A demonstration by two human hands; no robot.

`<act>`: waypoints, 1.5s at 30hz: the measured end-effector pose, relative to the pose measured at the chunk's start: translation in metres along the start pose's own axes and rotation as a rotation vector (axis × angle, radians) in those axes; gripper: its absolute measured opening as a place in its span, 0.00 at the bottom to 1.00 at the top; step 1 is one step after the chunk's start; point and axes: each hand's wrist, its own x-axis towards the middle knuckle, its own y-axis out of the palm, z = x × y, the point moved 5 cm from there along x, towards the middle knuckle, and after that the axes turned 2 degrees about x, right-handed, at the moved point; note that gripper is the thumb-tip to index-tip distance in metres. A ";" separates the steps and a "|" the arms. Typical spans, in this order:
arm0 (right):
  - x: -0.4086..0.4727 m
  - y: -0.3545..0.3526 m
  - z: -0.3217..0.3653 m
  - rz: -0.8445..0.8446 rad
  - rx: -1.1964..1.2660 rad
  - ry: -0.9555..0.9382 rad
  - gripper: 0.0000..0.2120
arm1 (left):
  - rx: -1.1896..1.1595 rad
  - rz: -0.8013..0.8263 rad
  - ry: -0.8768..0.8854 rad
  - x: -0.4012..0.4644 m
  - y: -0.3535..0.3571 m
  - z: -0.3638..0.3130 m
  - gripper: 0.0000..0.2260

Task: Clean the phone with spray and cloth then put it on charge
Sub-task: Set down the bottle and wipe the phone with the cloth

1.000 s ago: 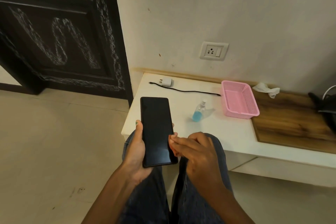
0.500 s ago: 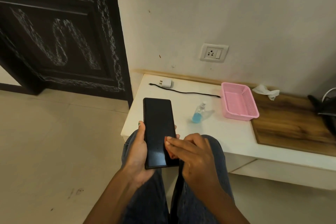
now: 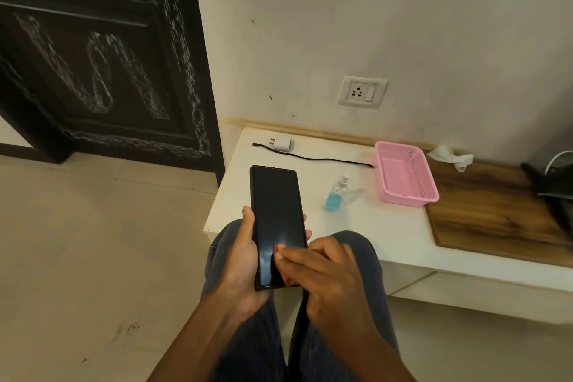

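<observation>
You see a pink basket (image 3: 406, 175) sitting on a low white table (image 3: 384, 226), right next to a brown wooden board (image 3: 496, 214). At the far right edge there is something dark (image 3: 555, 192) that you cannot make out. On your left stands a big dark door (image 3: 102, 56) with pale scratchy patterns on it. The wall (image 3: 403, 15) is plain and has a few small marks. The floor (image 3: 93, 242) has pale tiles. You can see blue jeans (image 3: 356, 260) on the knees at the bottom.

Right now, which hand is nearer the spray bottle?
Right. The right hand touches the phone screen just below the spray bottle; the left hand grips the phone's far edge.
</observation>
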 end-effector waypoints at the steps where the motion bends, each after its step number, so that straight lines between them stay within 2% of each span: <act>1: -0.001 0.000 0.002 0.020 0.014 -0.019 0.15 | 0.004 0.005 0.001 -0.001 0.000 0.000 0.36; 3: 0.001 -0.004 -0.005 0.030 0.005 -0.027 0.14 | -0.007 0.013 0.001 -0.002 0.001 0.002 0.35; 8: 0.014 -0.016 -0.028 -0.040 -0.048 0.098 0.15 | -0.018 0.015 0.025 -0.005 0.009 0.000 0.33; 13: 0.002 -0.001 0.011 0.029 0.056 -0.024 0.19 | -0.033 0.033 -0.014 -0.007 0.008 0.000 0.35; 15: 0.005 -0.004 0.006 0.040 0.061 -0.046 0.17 | -0.044 0.030 -0.005 -0.007 0.008 0.001 0.34; 17: 0.013 -0.010 -0.010 0.022 0.001 -0.023 0.14 | -0.050 0.028 -0.001 -0.008 0.011 0.003 0.33; 20: 0.023 -0.017 -0.027 -0.036 -0.036 0.058 0.15 | -0.052 0.038 -0.010 -0.008 0.017 0.003 0.30; 26: 0.002 -0.006 0.011 0.030 0.048 -0.005 0.20 | -0.054 0.048 -0.033 -0.009 0.013 0.001 0.33; 29: 0.012 -0.011 -0.002 0.012 0.026 -0.002 0.15 | -0.077 0.060 -0.019 -0.009 0.017 0.003 0.32; 33: 0.028 -0.015 -0.017 -0.044 -0.007 0.092 0.15 | -0.058 0.055 -0.007 -0.008 0.021 0.001 0.29; 39: 0.004 -0.001 0.023 -0.007 0.077 -0.027 0.11 | -0.013 0.020 0.015 -0.009 0.011 -0.010 0.33; 43: 0.023 -0.003 0.008 -0.002 0.051 0.004 0.11 | -0.037 0.060 -0.019 -0.012 0.019 -0.004 0.32; 45: 0.035 -0.005 -0.006 -0.022 0.089 0.073 0.16 | -0.065 0.089 -0.015 -0.013 0.025 -0.002 0.29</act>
